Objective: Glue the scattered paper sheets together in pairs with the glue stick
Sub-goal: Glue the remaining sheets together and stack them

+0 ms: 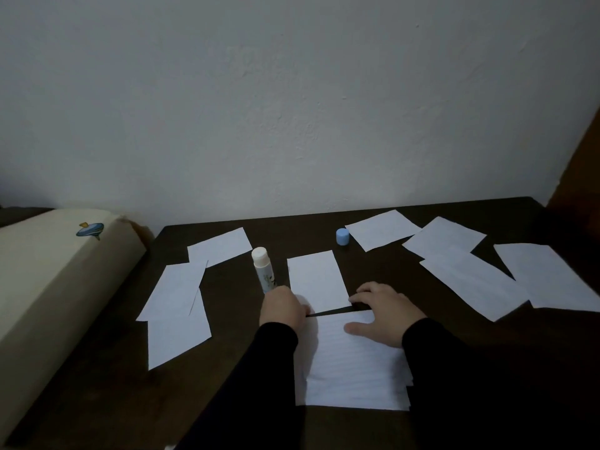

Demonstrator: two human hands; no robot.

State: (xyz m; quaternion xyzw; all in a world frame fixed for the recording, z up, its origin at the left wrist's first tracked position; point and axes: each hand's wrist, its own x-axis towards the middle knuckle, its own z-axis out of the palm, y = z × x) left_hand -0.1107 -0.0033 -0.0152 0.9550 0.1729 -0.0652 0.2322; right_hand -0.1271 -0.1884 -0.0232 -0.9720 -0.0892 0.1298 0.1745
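Note:
A white glue stick (262, 268) stands uncapped and slightly tilted on the dark table (383, 272). My left hand (283, 307) grips its lower end. Its blue cap (342, 237) sits apart, farther back. A small white sheet (316, 280) lies in the middle between my hands. My right hand (386, 316) lies flat, its fingertips at that sheet's near right corner and its palm on a stack of white sheets (354, 368) in front of me. More loose sheets lie on the left (177, 287) and on the right (474, 284).
A cream padded object (48, 287) with a blue sticker borders the table's left side. A white wall (292, 108) rises right behind the table. A brown piece of furniture (581, 164) stands at the far right corner.

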